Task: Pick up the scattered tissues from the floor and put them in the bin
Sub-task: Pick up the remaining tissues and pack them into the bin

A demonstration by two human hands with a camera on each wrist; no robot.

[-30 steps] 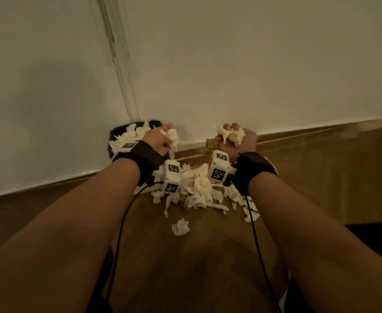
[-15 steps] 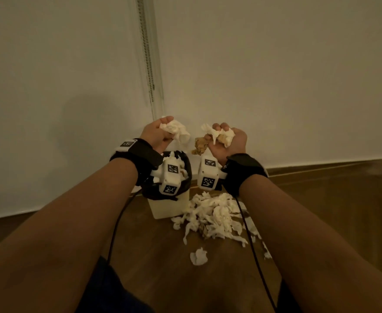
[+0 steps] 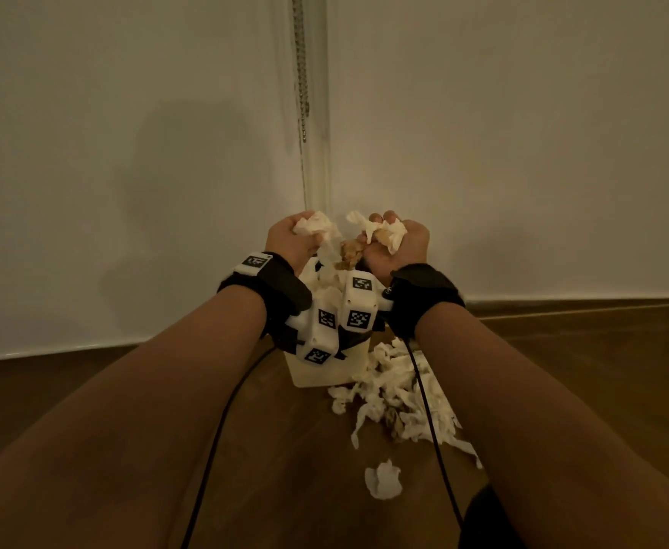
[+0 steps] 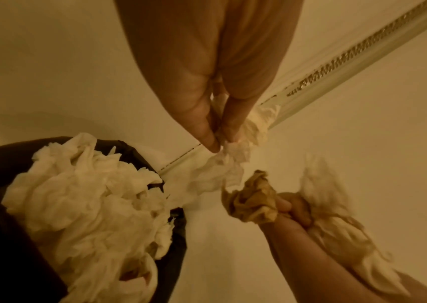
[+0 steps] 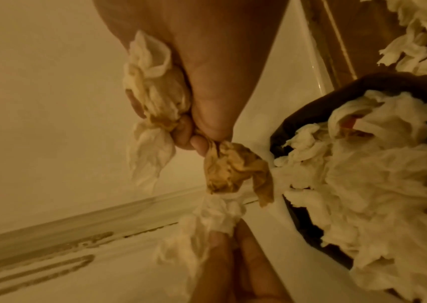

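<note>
You have two hands up over one bin (image 3: pixel 327 372): your left hand (image 3: pixel 287 241) and your right hand (image 3: pixel 402 247). One brown tissue (image 3: pixel 350 253) shows between them; the white tissues in your fists are too crumpled to count. On the floor you have one heap of tissues (image 3: pixel 398 398), its pieces too tangled to number, and one single tissue (image 3: pixel 383 480) lying apart. The bin's heaped tissues cannot be counted either.

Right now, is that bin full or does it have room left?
Full, nearly overflowing. White tissues are heaped above the dark rim of the bin in both wrist views. How deep the pile goes cannot be told.
</note>
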